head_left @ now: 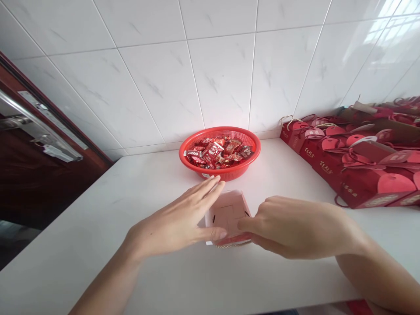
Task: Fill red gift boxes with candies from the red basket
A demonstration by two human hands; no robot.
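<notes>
A small open paper box point(229, 211) stands on the white counter in front of me. Its pale pinkish inside shows a floor with slits at the sides and no contents, and a bit of twisted cord pokes out at its near edge. My left hand point(183, 221) lies along the box's left side, fingers stretched out and thumb spread over the near left corner. At the right wall, my right hand point(292, 227) has its fingers curled and its thumb reaching inside, closed on the box's edge. The curled fingertips are mostly hidden.
Behind the box, a red plastic basket point(187, 166) holds many red-wrapped sweets point(213, 153). Several red gift boxes point(323, 168) with cord handles crowd the counter's right side. A tiled wall point(219, 74) closes the back. A dark red door point(19, 175) with a metal handle is at left.
</notes>
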